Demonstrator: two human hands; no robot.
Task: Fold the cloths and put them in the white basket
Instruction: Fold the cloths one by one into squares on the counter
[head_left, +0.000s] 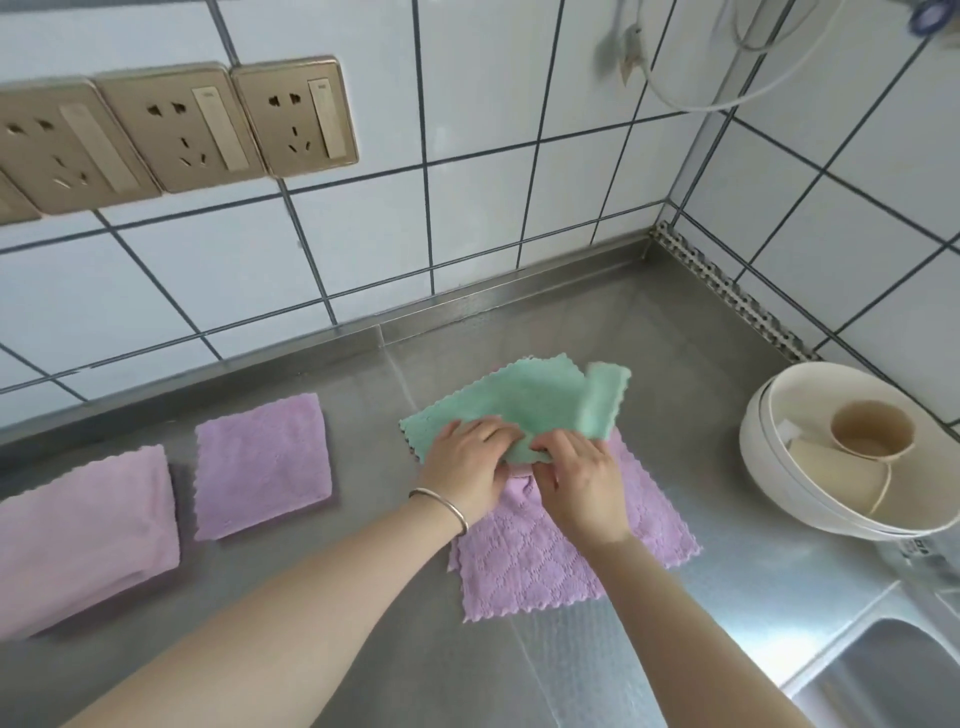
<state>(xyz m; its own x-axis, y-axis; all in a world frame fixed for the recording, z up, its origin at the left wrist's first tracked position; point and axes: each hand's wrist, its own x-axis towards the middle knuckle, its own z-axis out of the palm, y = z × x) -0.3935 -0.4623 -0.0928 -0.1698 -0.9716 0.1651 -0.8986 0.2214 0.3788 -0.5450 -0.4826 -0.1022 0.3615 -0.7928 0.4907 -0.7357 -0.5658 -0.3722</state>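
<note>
On the steel worktop (675, 415) both hands meet at the near edge of a green cloth (524, 405), the left hand (462, 462) and right hand (582, 483) pinching it. Its right side is turned over. It lies partly on a spread purple cloth (545, 561). Two folded purple cloths (262, 462) (88, 535) lie to the left; a white basket (769, 467) holding paper cups (870, 428) stands at right.

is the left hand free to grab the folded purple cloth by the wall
Probably not yet. The left hand grips the green cloth together with the right hand. The folded purple cloth lies uncovered to its left, so the way looks free once it lets go.
</note>
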